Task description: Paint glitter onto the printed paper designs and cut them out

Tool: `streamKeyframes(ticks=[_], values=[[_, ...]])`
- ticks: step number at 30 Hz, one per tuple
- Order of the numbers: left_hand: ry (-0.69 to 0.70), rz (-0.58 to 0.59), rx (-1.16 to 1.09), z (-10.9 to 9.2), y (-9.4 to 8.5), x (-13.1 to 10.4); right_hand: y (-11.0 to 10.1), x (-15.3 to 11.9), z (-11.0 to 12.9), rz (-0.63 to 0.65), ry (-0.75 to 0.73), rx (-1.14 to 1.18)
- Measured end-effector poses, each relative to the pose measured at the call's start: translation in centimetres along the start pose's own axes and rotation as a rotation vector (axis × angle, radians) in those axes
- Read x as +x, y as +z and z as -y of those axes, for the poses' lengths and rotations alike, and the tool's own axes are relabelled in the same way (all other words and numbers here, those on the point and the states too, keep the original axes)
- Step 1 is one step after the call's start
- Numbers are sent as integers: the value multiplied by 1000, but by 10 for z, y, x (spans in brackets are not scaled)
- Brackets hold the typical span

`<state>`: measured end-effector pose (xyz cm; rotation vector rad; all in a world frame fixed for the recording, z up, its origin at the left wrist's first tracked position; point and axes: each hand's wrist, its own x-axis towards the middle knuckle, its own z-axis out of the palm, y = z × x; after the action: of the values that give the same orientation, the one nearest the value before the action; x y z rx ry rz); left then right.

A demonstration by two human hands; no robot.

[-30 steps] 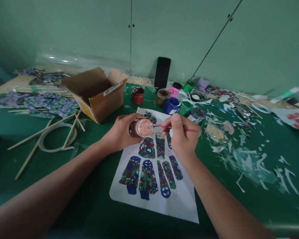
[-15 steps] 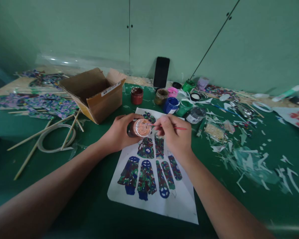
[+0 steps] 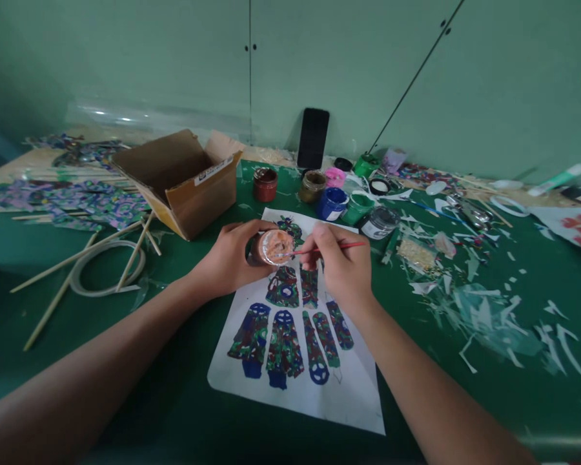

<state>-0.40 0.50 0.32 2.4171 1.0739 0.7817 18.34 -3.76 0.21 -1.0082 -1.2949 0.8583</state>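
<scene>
My left hand (image 3: 235, 255) is wrapped round a small jar of peach-orange paint (image 3: 275, 248), tilted so that its open mouth faces me. In my right hand (image 3: 337, 258) a thin red paintbrush (image 3: 351, 245) is pinched, its tip at the right rim of the jar. Below both hands lies a white sheet of paper (image 3: 252, 400), bearing several painted shapes (image 3: 285, 349) in dark blue, green and dark red. The top part of the sheet is partly covered by the hands and jar.
Open paint jars stand behind the paper, among them red (image 3: 265, 185), brown (image 3: 312, 186) and blue (image 3: 332, 204). A black phone (image 3: 313, 137) leans on the wall. At left are a cardboard box (image 3: 208, 203), sticks (image 3: 61, 303) and a tape coil (image 3: 80, 284). Paper scraps (image 3: 494, 323) litter the right.
The brush tip has shifted slightly down and left toward the jar's rim, with the handle now tilted the other way. The jar and my left hand stay nearly in place.
</scene>
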Motion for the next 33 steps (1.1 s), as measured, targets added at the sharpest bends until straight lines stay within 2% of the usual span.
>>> streamKeyframes(ticks=[3,7,13,18,23,27,33], values=[[-16,16,12,-1,-1,0,0,0,1,-30,24,11],[-18,11,41,0,-1,-1,0,1,1,49,15,-38],[-31,17,55,0,0,-2,-2,3,-3,-33,59,24],[-26,-3,62,0,1,-2,-2,1,-1,77,12,-29],[-29,1,65,1,1,-2,-2,2,-3,15,41,28],[-33,-1,62,1,1,-2,-1,4,-4,66,64,37],[-48,-16,98,1,3,-2,-2,5,-6,-65,151,167]])
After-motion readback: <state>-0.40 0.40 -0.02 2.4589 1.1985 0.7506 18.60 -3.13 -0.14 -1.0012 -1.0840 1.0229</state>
